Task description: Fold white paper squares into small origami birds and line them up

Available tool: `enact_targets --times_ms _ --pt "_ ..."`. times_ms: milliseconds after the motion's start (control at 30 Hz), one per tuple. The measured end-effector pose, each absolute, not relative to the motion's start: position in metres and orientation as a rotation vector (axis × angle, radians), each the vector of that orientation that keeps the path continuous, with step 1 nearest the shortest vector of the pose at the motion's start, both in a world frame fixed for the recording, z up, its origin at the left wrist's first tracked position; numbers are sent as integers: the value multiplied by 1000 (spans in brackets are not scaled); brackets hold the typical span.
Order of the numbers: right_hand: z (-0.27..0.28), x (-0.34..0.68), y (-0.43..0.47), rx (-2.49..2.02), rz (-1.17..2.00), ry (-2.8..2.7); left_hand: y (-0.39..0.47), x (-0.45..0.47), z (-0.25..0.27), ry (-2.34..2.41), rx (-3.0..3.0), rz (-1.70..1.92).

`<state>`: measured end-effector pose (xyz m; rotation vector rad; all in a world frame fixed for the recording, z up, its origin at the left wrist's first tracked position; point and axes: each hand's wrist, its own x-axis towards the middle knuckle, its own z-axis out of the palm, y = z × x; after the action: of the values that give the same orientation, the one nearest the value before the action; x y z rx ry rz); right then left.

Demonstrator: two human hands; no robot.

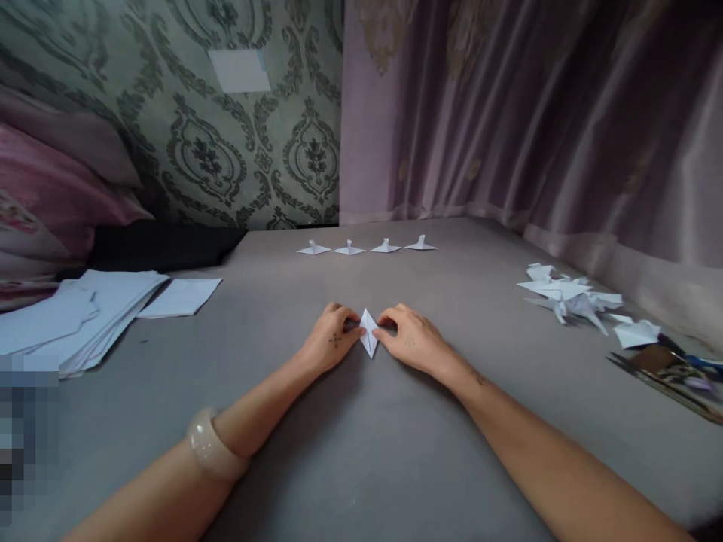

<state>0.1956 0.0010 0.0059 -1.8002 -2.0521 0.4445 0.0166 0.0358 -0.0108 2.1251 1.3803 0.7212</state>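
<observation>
A small diamond of folded white paper (369, 343) is held upright between my two hands, just above or on the grey surface. My left hand (333, 335) pinches its left corner between thumb and fingers. On the opposite side, my right hand (412, 339) grips the right corner the same way. A crease runs down the middle of the paper. Beyond my hands, several folded paper figures (385, 246) stand in a row, each with flat pointed sides and a small raised part.
Stacked white paper sheets (118, 309) lie at the left, with a smaller pile of paper (184, 296) beside them. At the right are a heap of folded paper pieces (570, 293) and a brown tray-like item (666, 369) with small things. A curtain (440, 113) hangs behind.
</observation>
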Motion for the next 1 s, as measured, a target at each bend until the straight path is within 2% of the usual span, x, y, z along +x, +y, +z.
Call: enact_targets --times_ms 300,467,567,833,1000 --pt "-3 193 3 -1689 552 -1934 39 23 -11 1213 1791 871" --pt "16 194 -5 -1346 995 -1559 23 27 12 891 1429 1178" --pt "35 193 -13 -1134 1094 -1384 14 30 28 781 1379 1266" --pt "78 183 -21 -999 1007 -1376 -1 29 68 602 1310 1372" --pt "80 176 -22 -1051 770 -1531 -1 23 74 737 1428 1310"
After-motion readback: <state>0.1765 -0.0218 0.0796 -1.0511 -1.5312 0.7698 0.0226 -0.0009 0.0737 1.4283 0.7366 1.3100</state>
